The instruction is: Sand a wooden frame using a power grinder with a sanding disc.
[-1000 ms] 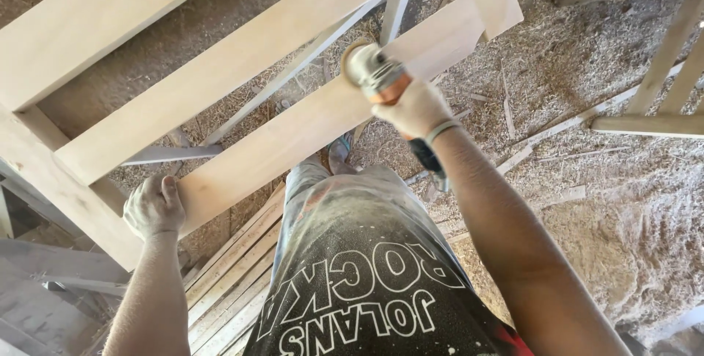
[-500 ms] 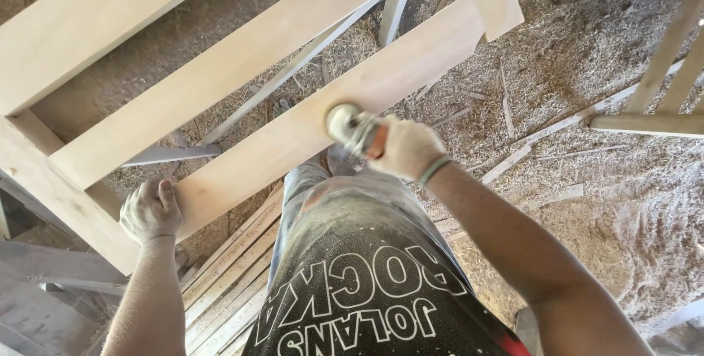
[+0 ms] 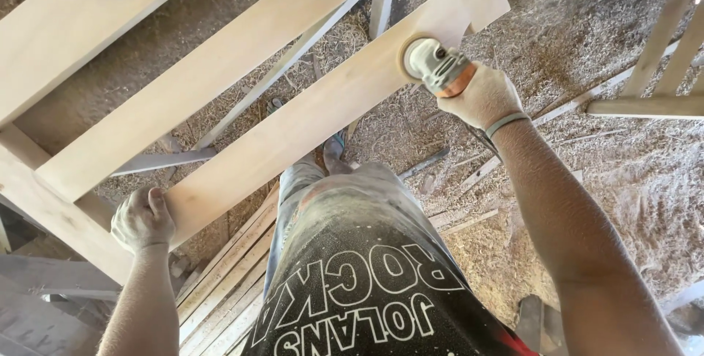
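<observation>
Wooden rail (image 3: 293,125) under grinder (image 3: 433,63), gripped by right hand (image 3: 480,96).

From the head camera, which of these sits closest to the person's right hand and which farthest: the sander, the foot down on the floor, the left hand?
1. Sander: gripped in the right hand, pressed on the plank's far end.
2. Foot: below the plank, on the sawdust floor, middle of the view.
3. Left hand: at the plank's near end, far left.
</observation>
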